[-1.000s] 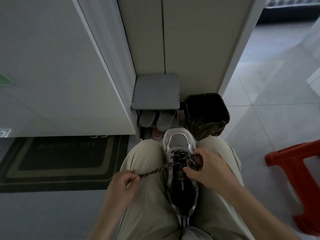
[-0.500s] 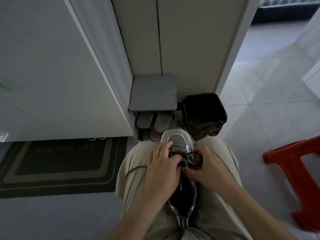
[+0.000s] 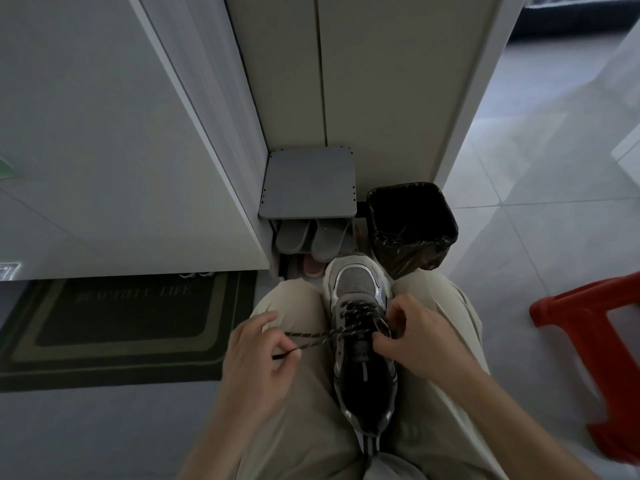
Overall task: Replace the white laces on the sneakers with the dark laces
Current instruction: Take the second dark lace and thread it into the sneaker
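One grey-and-silver sneaker point(image 3: 360, 368) lies in a seated person's lap, toe pointing away, wedged between two thighs in beige trousers point(image 3: 294, 420). One dark lace point(image 3: 322, 336), speckled with lighter flecks, crosses back and forth over the sneaker's upper eyelets. From there a single free length stretches taut and nearly level out to the sneaker's left.

Two bare hands work it. The left hand point(image 3: 258, 355), held off to the left of the sneaker above the thigh, pinches that free length near its tip between thumb and curled fingers, and the short end pokes out past the thumb. The right hand point(image 3: 412, 337) rests against the sneaker's right side, level with the lacing. Its thumb and forefinger are curled tight and nip the dark lace at the right-hand row of eyelets, while the other fingers are folded into the palm.

Just beyond the sneaker's toe stands one small grey shoe rack point(image 3: 308, 183) against a white cabinet. Two grey slippers point(image 3: 308, 237) are tucked beneath its top, and one pink slipper point(image 3: 313, 269) sits lower down, nearest the toe. Beyond the toe and to the right sits one waste bin point(image 3: 412, 226) lined with a dark bag. Well to the sneaker's left lies one dark doormat point(image 3: 117, 320) with pale borders and faint lettering. Well to the sneaker's right stands one red plastic stool point(image 3: 595, 358), partly cut off by the frame.
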A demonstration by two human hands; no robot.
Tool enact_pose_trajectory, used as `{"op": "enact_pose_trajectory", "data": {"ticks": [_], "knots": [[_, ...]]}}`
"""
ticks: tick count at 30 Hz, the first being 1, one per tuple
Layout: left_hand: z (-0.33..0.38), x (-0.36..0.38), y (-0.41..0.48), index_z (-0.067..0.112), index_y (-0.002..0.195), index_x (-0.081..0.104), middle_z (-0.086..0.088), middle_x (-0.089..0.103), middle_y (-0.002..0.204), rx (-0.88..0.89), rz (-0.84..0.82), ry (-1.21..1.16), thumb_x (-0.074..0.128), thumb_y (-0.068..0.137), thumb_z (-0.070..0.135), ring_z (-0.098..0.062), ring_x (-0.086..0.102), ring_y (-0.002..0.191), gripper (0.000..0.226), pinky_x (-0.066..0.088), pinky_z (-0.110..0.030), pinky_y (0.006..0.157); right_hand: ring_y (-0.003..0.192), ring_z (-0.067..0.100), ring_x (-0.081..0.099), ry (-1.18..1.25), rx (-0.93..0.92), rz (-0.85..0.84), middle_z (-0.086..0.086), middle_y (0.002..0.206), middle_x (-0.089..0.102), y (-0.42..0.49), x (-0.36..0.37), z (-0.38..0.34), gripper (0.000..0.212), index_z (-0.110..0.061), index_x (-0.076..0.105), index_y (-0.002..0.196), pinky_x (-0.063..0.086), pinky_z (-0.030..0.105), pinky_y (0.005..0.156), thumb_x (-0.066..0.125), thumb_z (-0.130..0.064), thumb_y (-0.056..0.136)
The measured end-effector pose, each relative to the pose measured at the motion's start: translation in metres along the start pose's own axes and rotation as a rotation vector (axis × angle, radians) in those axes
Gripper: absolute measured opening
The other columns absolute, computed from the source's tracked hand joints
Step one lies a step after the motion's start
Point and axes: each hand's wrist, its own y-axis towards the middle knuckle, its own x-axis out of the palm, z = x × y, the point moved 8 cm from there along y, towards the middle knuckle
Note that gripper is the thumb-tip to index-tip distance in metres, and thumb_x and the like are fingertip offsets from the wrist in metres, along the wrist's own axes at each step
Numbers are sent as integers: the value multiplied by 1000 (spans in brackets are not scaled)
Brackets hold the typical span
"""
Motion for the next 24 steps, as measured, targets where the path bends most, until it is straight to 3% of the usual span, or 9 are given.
{"op": "enact_pose_trajectory", "data": {"ticks": [6, 8, 10, 12, 14, 16, 18, 21, 24], "knots": [[-14, 15, -16, 40, 70, 53, 20, 36, 132, -47, -201, 46, 66, 82, 35, -5, 23, 133, 19, 21, -28, 106, 69, 10, 57, 6, -18, -25, -9, 77, 59, -3, 4, -6, 31, -29, 48, 90, 48, 28, 62, 67, -42, 71], [-9, 14, -12, 39, 78, 59, 23, 37, 126, -3, -159, 54, 60, 84, 45, 0, 27, 126, 8, 25, -26, 102, 70, 9, 56, -4, -33, -21, -10, 78, 58, -3, 3, -7, 29, -29, 48, 91, 48, 27, 62, 67, -41, 72], [1, 3, -3, 33, 89, 65, 24, 46, 114, 44, -7, -18, 49, 85, 50, 8, 37, 112, 24, 32, -19, 93, 71, 8, 55, -23, -83, -7, -10, 80, 57, -3, 3, -12, 28, -29, 47, 92, 45, 24, 62, 66, -40, 75], [13, -2, 8, 27, 98, 67, 21, 58, 103, 123, 71, -17, 53, 86, 37, 8, 48, 101, 21, 37, -13, 86, 71, 4, 51, -41, -157, 26, -13, 82, 53, -3, 2, -20, 26, -29, 49, 96, 39, 21, 64, 64, -40, 79], [22, 9, 19, 28, 106, 66, 15, 64, 101, 187, -9, 84, 62, 84, 28, -3, 53, 101, 22, 43, -22, 87, 70, 1, 48, -51, -227, 76, -17, 83, 49, -2, 2, -29, 20, -30, 52, 97, 37, 21, 69, 62, -41, 83], [30, 18, 24, 31, 101, 67, 12, 65, 94, 215, -97, 191, 61, 85, 33, -12, 56, 96, 17, 44, -30, 83, 71, 1, 51, -34, -293, 119, -18, 84, 49, 0, 0, -37, 13, -29, 60, 94, 42, 25, 73, 60, -39, 85], [36, 9, 29, 29, 90, 67, 12, 61, 83, 221, -56, 162, 59, 87, 39, -10, 56, 84, 13, 45, -29, 74, 74, 4, 54, -20, -373, 124, -15, 85, 52, 2, -1, -48, 14, -28, 67, 92, 48, 32, 76, 60, -39, 85], [45, -15, 35, 30, 90, 66, 17, 60, 83, 180, -28, -13, 61, 87, 36, 1, 56, 80, 9, 46, -16, 72, 86, 14, 55, -120, -451, 23, -7, 93, 54, 7, 10, -67, 31, -28, 68, 105, 45, 31, 81, 62, -47, 81], [47, -36, 41, 35, 90, 64, 22, 62, 82, 113, -32, -141, 62, 86, 31, 10, 57, 78, 6, 42, -7, 66, 87, 22, 54, -198, -526, 23, 2, 95, 52, 14, 13, -90, 25, -17, 70, 101, 44, 29, 75, 65, -35, 84]]}}
